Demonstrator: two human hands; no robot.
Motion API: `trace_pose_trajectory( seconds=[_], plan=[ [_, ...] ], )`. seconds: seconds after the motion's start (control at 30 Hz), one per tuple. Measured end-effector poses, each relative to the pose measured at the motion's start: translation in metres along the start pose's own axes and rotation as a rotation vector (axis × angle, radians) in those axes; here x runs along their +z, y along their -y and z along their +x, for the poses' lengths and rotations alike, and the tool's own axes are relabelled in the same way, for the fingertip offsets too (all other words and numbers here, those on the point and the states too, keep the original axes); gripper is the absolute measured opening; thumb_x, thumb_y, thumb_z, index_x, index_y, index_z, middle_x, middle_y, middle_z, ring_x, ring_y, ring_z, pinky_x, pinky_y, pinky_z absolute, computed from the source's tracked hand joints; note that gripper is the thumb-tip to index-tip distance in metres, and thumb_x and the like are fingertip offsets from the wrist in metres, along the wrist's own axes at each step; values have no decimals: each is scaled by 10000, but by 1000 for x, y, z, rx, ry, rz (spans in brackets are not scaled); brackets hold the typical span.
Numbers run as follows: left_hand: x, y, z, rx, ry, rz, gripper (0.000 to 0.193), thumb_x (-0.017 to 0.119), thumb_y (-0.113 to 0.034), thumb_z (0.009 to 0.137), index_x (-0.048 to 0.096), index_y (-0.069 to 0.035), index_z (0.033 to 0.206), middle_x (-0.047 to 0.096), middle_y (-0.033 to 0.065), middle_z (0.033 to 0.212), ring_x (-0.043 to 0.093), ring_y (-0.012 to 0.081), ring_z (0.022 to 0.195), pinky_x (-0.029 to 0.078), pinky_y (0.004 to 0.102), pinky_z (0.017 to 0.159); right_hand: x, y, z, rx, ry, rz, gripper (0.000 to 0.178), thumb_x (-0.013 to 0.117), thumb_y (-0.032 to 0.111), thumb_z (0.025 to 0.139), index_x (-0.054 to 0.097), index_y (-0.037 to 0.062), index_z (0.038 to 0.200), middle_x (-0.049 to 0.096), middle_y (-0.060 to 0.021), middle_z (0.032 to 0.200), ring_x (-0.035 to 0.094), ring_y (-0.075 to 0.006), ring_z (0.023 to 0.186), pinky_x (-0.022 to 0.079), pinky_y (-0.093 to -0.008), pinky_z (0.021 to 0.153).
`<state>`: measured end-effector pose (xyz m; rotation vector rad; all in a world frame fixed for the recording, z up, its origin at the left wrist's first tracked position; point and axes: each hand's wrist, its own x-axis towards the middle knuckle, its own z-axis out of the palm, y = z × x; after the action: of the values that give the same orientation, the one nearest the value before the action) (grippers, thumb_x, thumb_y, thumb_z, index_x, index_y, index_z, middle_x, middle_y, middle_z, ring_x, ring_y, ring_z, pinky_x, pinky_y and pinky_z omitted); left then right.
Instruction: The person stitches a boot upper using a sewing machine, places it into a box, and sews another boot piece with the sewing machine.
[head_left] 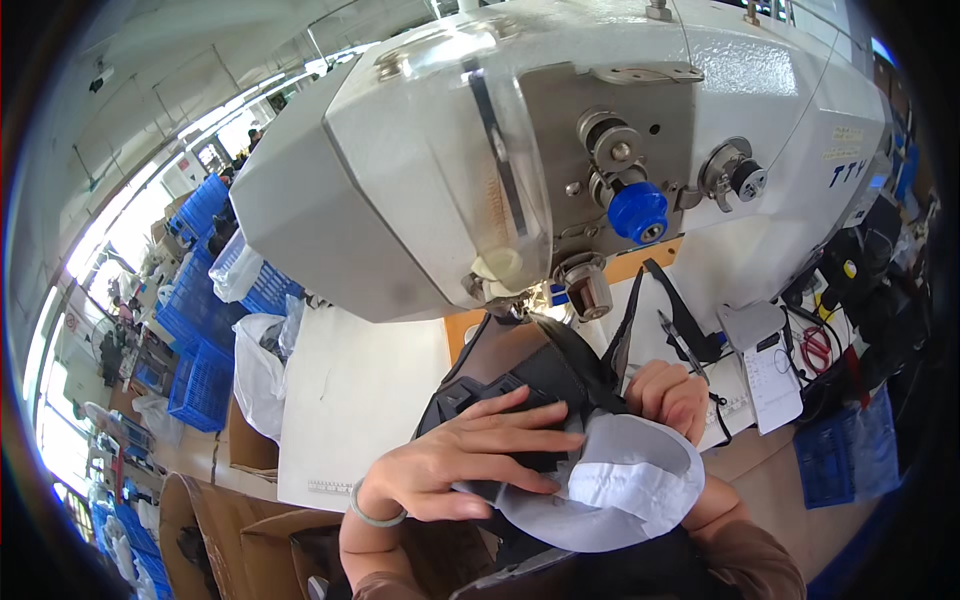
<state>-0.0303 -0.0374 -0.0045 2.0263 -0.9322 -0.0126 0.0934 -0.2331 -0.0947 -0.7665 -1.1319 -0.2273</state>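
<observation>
My left hand (480, 450) lies with fingers outstretched over a black fabric piece (515, 350), part of it sheer. Its fingertips rest where the black cloth meets a rounded grey-white fabric piece (650, 480). At the right edge of the cloth, my right hand (668, 397) has its fingers curled in, pinching the black fabric; the exact grip is partly hidden. The far end of the black cloth reaches under the head of a white industrial sewing machine (400, 190), by the lit needle area (530, 300).
A blue tension knob (638, 212) sits on the machine's front. Black strips, metal tweezers (680, 338) and a paper pad (775, 385) lie at the right. Blue crates (205, 385) and a white bag (262, 370) stand left, with cardboard boxes (205, 540) below.
</observation>
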Motion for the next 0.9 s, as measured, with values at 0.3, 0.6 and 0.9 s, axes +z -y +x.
trace_pose_trajectory(
  seconds=[0.3,0.6,0.9],
  plan=[
    [2,-39,30,-271,-263,-216,911,659,-327,721,169,23,1405,547,181,1178,532,290,1100,298,406,998,27,21,17,56,-258,-143,407,253,511,949,315,130,819,455,-57,785,421,-197,707,380,-335,664],
    [23,-35,25,-4,-239,311,375,572,19,581,626,-61,942,623,74,982,533,274,1144,287,490,1056,15,12,42,225,-344,272,356,285,380,982,325,79,796,325,-9,557,312,-98,531,264,-240,519],
    [82,-40,-28,128,146,1005,234,553,-126,761,654,-11,938,635,118,977,621,268,922,498,399,890,40,36,83,247,280,-622,190,565,216,883,511,45,820,532,-74,572,541,-178,487,420,-298,496]
  ],
)
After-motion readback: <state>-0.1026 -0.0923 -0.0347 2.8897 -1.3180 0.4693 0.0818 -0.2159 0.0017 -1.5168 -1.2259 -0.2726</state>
